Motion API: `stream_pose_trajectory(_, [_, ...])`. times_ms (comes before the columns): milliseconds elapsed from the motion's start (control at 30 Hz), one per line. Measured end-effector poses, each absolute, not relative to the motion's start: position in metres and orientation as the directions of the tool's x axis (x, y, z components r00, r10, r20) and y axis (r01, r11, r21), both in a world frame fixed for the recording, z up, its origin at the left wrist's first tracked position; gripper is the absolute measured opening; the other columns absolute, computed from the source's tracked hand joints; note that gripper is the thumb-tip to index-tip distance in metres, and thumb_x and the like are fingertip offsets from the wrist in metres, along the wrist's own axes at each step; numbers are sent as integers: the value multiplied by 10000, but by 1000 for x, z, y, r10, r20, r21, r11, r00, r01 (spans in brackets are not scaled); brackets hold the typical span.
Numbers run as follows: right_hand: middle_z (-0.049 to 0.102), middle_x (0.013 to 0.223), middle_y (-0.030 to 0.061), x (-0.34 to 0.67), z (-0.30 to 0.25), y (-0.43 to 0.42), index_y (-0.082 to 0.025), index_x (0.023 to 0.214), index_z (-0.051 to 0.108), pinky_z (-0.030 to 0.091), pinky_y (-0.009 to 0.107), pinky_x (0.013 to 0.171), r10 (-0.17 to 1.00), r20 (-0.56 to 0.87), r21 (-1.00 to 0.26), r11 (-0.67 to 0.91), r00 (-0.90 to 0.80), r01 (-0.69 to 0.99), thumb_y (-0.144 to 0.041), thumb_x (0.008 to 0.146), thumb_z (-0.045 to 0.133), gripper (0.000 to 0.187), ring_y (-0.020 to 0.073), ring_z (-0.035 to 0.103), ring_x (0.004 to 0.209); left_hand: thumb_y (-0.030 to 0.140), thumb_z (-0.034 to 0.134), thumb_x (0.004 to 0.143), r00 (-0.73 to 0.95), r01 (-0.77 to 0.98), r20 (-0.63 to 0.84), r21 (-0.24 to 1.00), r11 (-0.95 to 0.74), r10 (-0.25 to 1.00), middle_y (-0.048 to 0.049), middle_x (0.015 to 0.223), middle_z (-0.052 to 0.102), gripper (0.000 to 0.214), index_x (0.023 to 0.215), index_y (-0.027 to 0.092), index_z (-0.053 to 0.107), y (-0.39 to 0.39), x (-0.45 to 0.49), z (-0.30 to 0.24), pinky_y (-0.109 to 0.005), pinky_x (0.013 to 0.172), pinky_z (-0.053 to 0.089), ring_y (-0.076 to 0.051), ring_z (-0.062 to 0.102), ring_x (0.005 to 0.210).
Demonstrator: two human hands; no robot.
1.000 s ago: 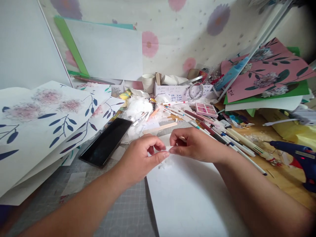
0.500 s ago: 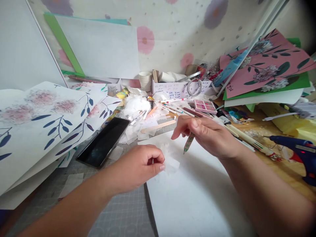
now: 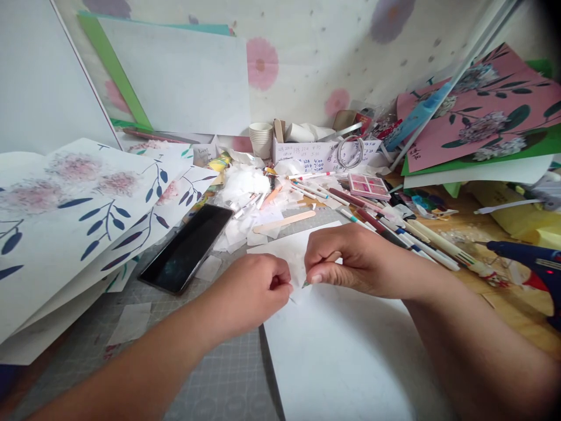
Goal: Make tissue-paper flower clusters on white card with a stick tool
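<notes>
Nearest to us, a blank white sheet [image 3: 346, 362] lay on the grey cutting mat [image 3: 219, 380], and both hands were above its far part. We saw the left hand [image 3: 258, 286] with its fingers curled and the thumb pressed against them; a thin pale bit showed under the fingertips, but we could not tell whether it was being held. The right hand [image 3: 355, 263] was pinching a short stick [image 3: 305, 284] – only its greenish tip came out clearly below the thumb, pointing down toward the sheet, near to the left fingertips. A phone [image 3: 188, 248] with dark screen lay to the left, and a blue glue gun [image 3: 526, 255] was at the right edge. Beyond the hands we noticed a flat wooden stick [image 3: 284, 222], then a pink palette [image 3: 369, 186] – and farther, stacked paper cups [image 3: 261, 141] before a flowered backdrop [image 3: 302, 73].
</notes>
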State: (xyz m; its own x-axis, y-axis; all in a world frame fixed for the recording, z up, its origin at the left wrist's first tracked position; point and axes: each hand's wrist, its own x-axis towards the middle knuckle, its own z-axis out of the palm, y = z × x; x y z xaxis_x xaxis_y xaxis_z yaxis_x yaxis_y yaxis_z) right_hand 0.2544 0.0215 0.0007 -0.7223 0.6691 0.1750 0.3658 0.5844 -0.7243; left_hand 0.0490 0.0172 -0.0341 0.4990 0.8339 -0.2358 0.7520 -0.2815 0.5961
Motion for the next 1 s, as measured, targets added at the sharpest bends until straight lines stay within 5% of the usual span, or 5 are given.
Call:
stream_pose_trajectory(500, [626, 712, 32, 245, -10, 24, -122, 785, 643, 358, 206, 580, 619, 227, -558, 715, -752, 420, -333, 911, 544, 265, 109, 532, 629, 342, 543, 796, 465, 752, -243, 616, -234, 851, 40, 679, 653, 175, 711, 221, 638, 24, 46, -28, -233, 527, 355, -134, 574, 631])
stream_pose_trajectory(833, [639, 685, 25, 233, -20, 21, -131, 732, 627, 333, 212, 550, 712, 158, -539, 643, -684, 544, -246, 894, 561, 209, 108, 535, 598, 439, 539, 799, 461, 733, -209, 638, -238, 862, 37, 654, 620, 260, 687, 211, 593, 25, 46, -31, -235, 495, 347, -132, 542, 595])
stream_pose_trajectory(1000, [570, 607, -3, 235, -21, 23, -141, 692, 599, 304, 208, 514, 762, 151, -596, 578, -629, 557, -300, 895, 552, 262, 91, 460, 545, 325, 537, 773, 461, 728, -202, 643, -238, 864, 48, 646, 602, 147, 683, 218, 582, 25, 46, -32, -232, 498, 361, -125, 537, 593])
